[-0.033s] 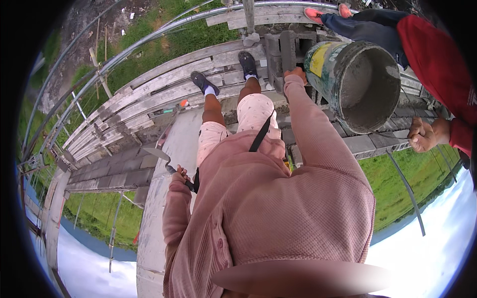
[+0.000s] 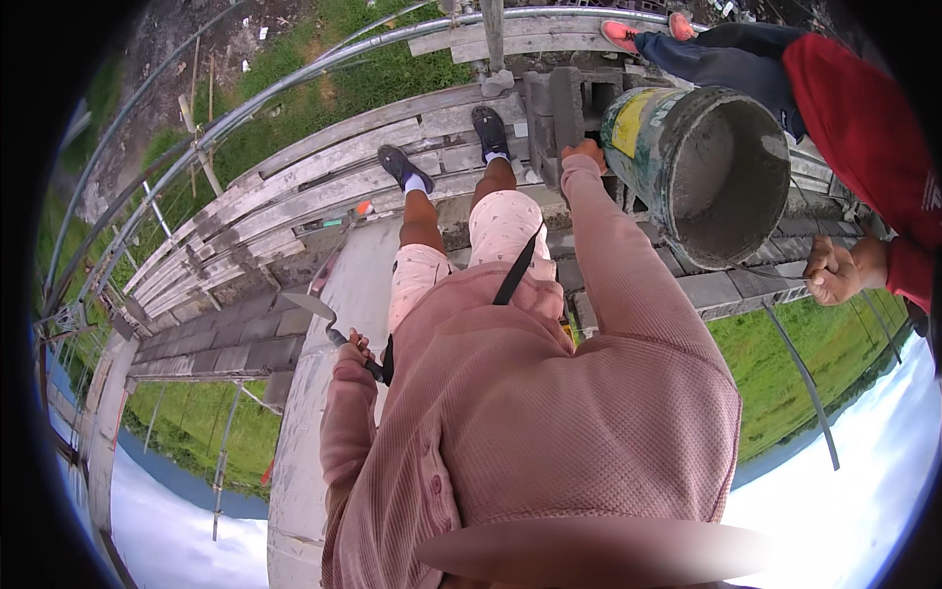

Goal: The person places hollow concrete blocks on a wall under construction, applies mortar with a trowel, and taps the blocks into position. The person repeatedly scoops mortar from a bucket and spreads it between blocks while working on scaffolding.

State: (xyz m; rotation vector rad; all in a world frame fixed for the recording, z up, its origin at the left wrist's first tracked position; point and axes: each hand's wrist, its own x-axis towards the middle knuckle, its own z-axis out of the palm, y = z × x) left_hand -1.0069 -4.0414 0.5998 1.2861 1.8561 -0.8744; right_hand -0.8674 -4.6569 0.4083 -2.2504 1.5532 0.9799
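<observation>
My left hand (image 2: pixel 357 350) is closed round the handle of a trowel (image 2: pixel 312 304); its pointed metal blade sticks out over the pale wall top. My right arm reaches forward, and my right hand (image 2: pixel 586 152) is curled over the near end of an upright grey concrete block (image 2: pixel 566 106). Just to the right of that hand is a mortar-smeared bucket (image 2: pixel 643 147), green and white with a yellow patch. It is tilted, its mouth showing grey mortar (image 2: pixel 731 177) inside. My right fingertips are partly hidden.
At the right, a co-worker in a red sleeve (image 2: pixel 854 128) has a hand (image 2: pixel 834 270) beside the bucket, by a thin wire. Hollow blocks (image 2: pixel 599 93) stand beyond my right hand. Wooden planks (image 2: pixel 324 162) lie underfoot, bordered by metal scaffold pipes (image 2: pixel 324 61). A block wall (image 2: pixel 211 344) runs left.
The co-worker's hand has shifted slightly and its fingers look more curled. My own hands, the trowel and the block stay nearly where they were.
</observation>
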